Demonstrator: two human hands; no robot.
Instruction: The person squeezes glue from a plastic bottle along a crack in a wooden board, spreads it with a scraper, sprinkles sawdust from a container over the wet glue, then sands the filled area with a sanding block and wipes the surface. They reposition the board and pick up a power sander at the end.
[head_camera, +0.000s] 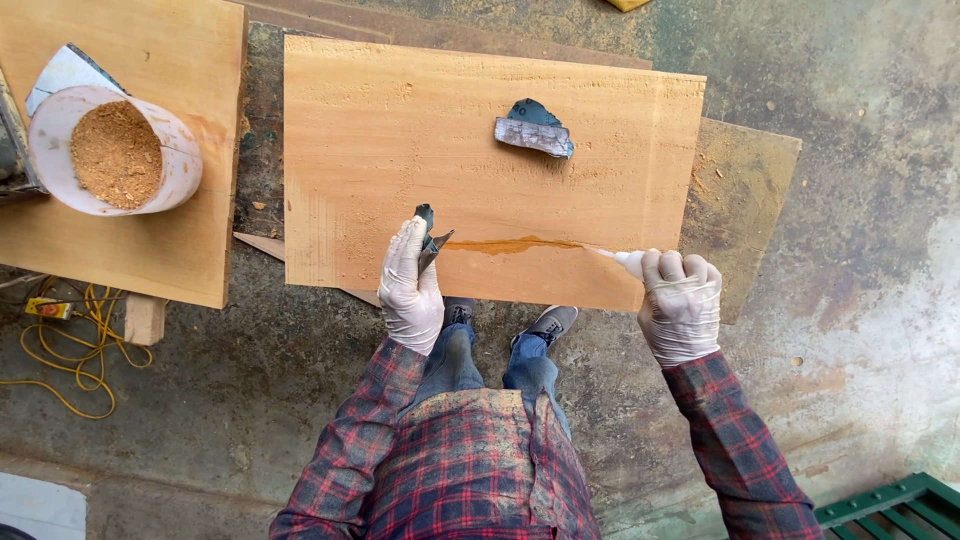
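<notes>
Gloved right hand (681, 305) around glue tube (628, 261), nozzle beyond fingertips (652, 266).

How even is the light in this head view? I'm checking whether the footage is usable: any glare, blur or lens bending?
Head view: soft, even daylight, shadows faint; no glare on the wooden board; left hand and right hand look sharp; the board's edges bow slightly, suggesting wide-angle distortion.

Floor (860, 200) was stained grey concrete, scuffed and patchy, evenly lit by soft daylight. Yellow cord (70, 355) lay coiled at left. Green slatted crate (890, 505) sat at lower right corner.
</notes>
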